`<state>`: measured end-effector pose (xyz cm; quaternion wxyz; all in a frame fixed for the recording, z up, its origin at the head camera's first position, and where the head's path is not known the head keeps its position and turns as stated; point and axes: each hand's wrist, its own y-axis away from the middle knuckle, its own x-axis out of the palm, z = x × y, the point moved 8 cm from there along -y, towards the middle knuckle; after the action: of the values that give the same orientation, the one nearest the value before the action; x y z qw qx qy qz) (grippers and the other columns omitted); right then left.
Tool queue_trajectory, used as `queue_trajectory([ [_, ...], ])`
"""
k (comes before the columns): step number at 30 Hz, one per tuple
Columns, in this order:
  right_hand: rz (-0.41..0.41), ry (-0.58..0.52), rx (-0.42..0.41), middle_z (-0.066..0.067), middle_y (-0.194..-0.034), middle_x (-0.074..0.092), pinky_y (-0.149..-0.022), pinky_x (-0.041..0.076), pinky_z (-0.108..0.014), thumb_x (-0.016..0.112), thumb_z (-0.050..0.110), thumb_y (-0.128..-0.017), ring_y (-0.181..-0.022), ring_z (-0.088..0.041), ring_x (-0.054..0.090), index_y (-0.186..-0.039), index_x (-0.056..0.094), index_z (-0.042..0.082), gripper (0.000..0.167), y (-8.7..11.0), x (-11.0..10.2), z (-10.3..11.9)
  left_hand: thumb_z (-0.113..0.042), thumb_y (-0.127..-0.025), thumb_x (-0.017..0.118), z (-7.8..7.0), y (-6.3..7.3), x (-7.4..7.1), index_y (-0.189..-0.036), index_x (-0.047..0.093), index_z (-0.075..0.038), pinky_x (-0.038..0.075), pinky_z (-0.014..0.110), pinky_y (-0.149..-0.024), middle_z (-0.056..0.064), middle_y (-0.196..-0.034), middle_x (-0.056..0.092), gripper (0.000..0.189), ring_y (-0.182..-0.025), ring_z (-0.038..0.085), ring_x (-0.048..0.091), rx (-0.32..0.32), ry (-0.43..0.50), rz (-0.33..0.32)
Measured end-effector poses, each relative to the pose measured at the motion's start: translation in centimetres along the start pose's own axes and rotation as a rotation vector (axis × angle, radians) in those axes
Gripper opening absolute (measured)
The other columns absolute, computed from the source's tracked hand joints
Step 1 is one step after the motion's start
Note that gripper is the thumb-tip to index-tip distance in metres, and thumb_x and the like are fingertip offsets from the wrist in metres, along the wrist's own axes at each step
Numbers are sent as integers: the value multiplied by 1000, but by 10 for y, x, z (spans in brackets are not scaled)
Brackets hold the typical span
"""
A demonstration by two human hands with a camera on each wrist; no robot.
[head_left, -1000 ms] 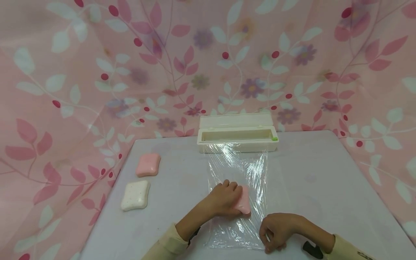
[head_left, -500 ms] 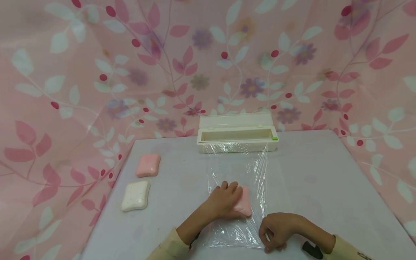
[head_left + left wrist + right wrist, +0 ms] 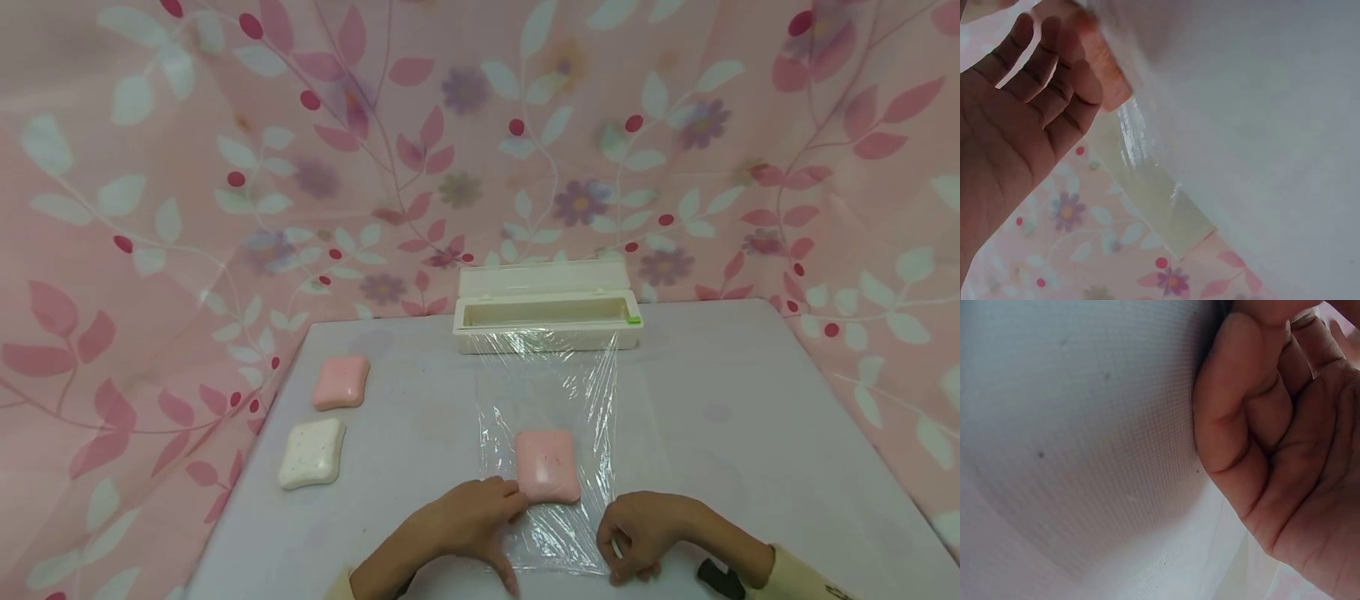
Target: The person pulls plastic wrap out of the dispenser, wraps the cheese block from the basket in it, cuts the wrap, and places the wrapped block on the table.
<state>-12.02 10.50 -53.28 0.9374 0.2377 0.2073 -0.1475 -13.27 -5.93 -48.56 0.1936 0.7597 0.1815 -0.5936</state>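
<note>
A pink bar of soap lies on a sheet of cling film, which stretches from a white dispenser box toward the near table edge. My left hand is just left of and below the soap, fingertips at its lower left corner, thumb spread toward the film's near edge. In the left wrist view its fingers are relaxed beside the soap. My right hand pinches the film's near right corner between thumb and index finger; the right wrist view shows its fingers curled against the white cloth.
Another pink soap and a white speckled soap lie at the table's left. The dispenser's lid stands raised at the back, with a green cutter tab on the right end. Floral cloth hangs behind the table.
My left hand has let go of the soap and drawn back toward the near left, leaving the whole bar in sight. The right hand has stayed at the film's corner.
</note>
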Motion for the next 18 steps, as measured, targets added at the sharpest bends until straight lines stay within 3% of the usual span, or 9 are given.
queue_trajectory([
  [3, 1, 8, 3, 10, -50, 60, -51, 44, -20, 76, 21, -85, -41, 4, 51, -73, 67, 17, 16, 0, 0, -1, -68, -53, 85, 0, 10, 13, -95, 56, -24, 32, 11, -61, -17, -89, 44, 67, -78, 0, 39, -25, 12, 100],
  [5, 1, 14, -3, 12, -50, 59, -50, 44, -20, 76, 22, -85, -41, 4, 52, -73, 67, 18, 16, 0, 0, -1, -58, -55, 89, 1, 16, 18, -95, 58, -26, 33, 12, -62, -17, -92, 45, 61, -80, 0, 40, -42, 1, 125],
  [8, 1, 15, -18, 12, -51, 59, -50, 44, -20, 75, 22, -86, -42, 5, 52, -73, 67, 17, 15, 1, -1, 0, -38, -63, 91, 1, 21, 19, -87, 61, -27, 32, 13, -60, -15, -93, 47, 41, -80, 2, 41, -35, -25, 92],
  [12, 3, 3, -57, 10, -52, 61, -49, 46, -19, 74, 19, -87, -42, 6, 51, -76, 67, 15, 13, 2, -2, 2, -20, -75, 82, 1, 23, 13, -81, 63, -26, 34, 13, -60, -15, -88, 51, 20, -77, 1, 45, 4, -23, 13],
  [14, 5, -28, -91, 7, -53, 61, -47, 45, -18, 73, 18, -88, -43, 8, 50, -77, 67, 13, 13, 5, -3, 3, -17, -80, 77, 4, 23, 11, -83, 64, -24, 36, 11, -62, -16, -85, 52, 15, -75, -1, 46, 2, 43, 8],
  [18, 15, -207, -182, -1, -58, 63, -44, 46, -18, 70, 13, -91, -48, 6, 52, -82, 68, 7, 11, 12, -12, 6, -12, -88, 71, 15, 25, -1, -87, 62, -20, 41, 11, -66, -17, -80, 54, 11, -73, -3, 48, -50, 256, -10],
])
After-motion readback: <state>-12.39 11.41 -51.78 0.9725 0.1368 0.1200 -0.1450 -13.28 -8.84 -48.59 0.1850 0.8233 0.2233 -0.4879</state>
